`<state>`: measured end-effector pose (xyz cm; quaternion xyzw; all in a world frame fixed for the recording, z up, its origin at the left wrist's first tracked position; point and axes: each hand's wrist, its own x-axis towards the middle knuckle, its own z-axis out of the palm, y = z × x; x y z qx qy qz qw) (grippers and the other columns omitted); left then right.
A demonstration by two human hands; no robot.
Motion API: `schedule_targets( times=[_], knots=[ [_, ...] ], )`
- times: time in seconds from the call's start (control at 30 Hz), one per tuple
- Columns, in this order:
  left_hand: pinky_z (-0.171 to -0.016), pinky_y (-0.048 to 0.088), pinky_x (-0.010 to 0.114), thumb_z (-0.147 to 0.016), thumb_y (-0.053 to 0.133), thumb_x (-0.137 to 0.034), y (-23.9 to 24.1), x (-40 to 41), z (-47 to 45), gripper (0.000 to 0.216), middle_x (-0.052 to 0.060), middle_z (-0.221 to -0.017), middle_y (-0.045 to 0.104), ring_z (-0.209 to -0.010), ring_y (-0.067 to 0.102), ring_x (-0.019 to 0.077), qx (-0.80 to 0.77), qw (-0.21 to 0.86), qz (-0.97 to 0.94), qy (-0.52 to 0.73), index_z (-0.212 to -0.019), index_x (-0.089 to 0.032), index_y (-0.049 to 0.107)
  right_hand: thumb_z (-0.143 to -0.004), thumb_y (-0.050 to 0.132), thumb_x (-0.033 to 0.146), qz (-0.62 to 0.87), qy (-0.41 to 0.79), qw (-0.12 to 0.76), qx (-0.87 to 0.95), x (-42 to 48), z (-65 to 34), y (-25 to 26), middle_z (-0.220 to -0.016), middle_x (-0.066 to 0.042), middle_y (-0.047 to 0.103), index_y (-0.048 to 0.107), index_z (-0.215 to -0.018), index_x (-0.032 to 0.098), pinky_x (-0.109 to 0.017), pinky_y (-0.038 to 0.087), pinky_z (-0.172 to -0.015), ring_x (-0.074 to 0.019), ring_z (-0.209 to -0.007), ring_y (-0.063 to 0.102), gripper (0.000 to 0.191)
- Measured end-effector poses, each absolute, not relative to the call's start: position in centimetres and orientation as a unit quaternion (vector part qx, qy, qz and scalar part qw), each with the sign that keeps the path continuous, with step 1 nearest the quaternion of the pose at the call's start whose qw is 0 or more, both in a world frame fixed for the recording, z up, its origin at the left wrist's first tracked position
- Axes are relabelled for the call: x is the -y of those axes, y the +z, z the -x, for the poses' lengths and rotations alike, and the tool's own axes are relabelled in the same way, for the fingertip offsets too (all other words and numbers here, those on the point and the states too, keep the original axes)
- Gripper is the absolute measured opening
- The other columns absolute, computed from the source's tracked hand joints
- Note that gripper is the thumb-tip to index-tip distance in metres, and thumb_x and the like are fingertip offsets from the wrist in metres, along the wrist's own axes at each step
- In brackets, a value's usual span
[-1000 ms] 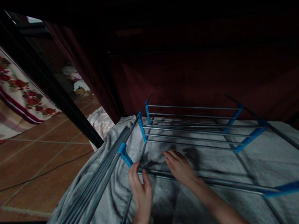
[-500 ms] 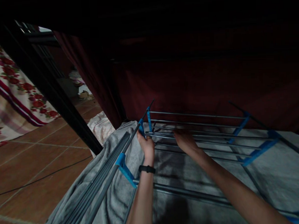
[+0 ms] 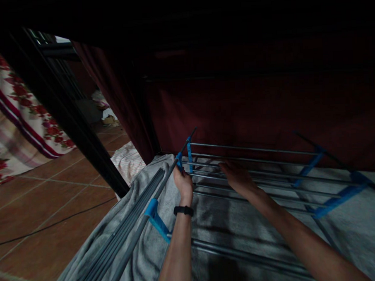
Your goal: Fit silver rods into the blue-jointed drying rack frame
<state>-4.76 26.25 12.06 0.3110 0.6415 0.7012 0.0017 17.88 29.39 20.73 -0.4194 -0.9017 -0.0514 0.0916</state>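
Maroon curtain (image 3: 251,108) across far side; gray blanket (image 3: 371,219) below; black post (image 3: 72,125) left. On blanket, metal rack (image 3: 268,149): side poles (image 3: 163,183) run near to far, crossbars (image 3: 236,253) left to right. Right hand (image 3: 237,179) bent over crossbars, left hand (image 3: 183,184) half-curled at blue bracket (image 3: 179,157); grips hidden.

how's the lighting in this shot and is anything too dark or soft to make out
Head view: dim overall, with the top nearly black; head view again: dark shadows across the grey blanket, blue brackets at left brighter than those at right; also in the head view, the right hand looks dim and soft, its fingertips hard to make out.
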Motion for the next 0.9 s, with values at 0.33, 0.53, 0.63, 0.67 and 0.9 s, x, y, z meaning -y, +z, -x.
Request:
schedule_targets(
  times=[0.33,0.53,0.63,0.67,0.9],
  knots=[
    [-0.124,0.046,0.049,-0.086,0.055,-0.003,12.30,-26.39,5.00,0.054,0.016,-0.131,0.077,-0.134,0.069,0.0317,-0.662,0.015,-0.287,0.692,-0.136,-0.018,0.067,-0.109,0.038,0.015,0.404,-0.057,0.124,0.904,-29.20,-18.55,21.36,-0.150,-0.011,0.068,0.063,-0.153,0.029,-0.037,0.049,-0.107,-0.0256,-0.125,0.069,0.052],
    [-0.125,0.046,0.050,-0.085,0.057,-0.005,12.31,-26.11,5.02,0.053,0.015,-0.130,0.077,-0.135,0.069,0.0316,-0.659,0.011,-0.296,0.691,-0.135,-0.019,0.066,-0.109,0.038,0.013,0.394,-0.043,0.117,0.911,-29.41,-18.57,21.71,-0.154,-0.010,0.066,0.059,-0.156,0.029,-0.036,0.049,-0.109,-0.0241,-0.128,0.069,0.055],
    [-0.124,0.046,0.049,-0.087,0.056,-0.005,12.41,-26.10,4.93,0.050,0.014,-0.129,0.077,-0.134,0.069,0.0306,-0.660,0.012,-0.293,0.692,-0.134,-0.020,0.067,-0.107,0.040,0.012,0.395,-0.051,0.109,0.911,-29.19,-18.57,21.64,-0.153,-0.012,0.066,0.061,-0.154,0.027,-0.036,0.050,-0.108,-0.0249,-0.127,0.069,0.054],
    [-0.124,0.047,0.048,-0.087,0.056,-0.005,12.47,-26.10,4.90,0.050,0.015,-0.130,0.077,-0.133,0.069,0.0306,-0.661,0.012,-0.290,0.692,-0.133,-0.019,0.067,-0.107,0.040,0.012,0.393,-0.053,0.108,0.912,-29.15,-18.57,21.60,-0.152,-0.012,0.067,0.062,-0.154,0.026,-0.037,0.050,-0.108,-0.0251,-0.127,0.069,0.054],
    [-0.124,0.046,0.046,-0.087,0.057,-0.003,13.03,-25.78,4.75,0.051,0.016,-0.132,0.078,-0.135,0.069,0.0308,-0.664,0.022,-0.290,0.689,-0.134,-0.017,0.070,-0.107,0.039,0.010,0.380,-0.049,0.114,0.917,-29.56,-18.65,21.12,-0.151,-0.013,0.068,0.063,-0.153,0.023,-0.037,0.051,-0.109,-0.0257,-0.131,0.068,0.053]
  ],
)
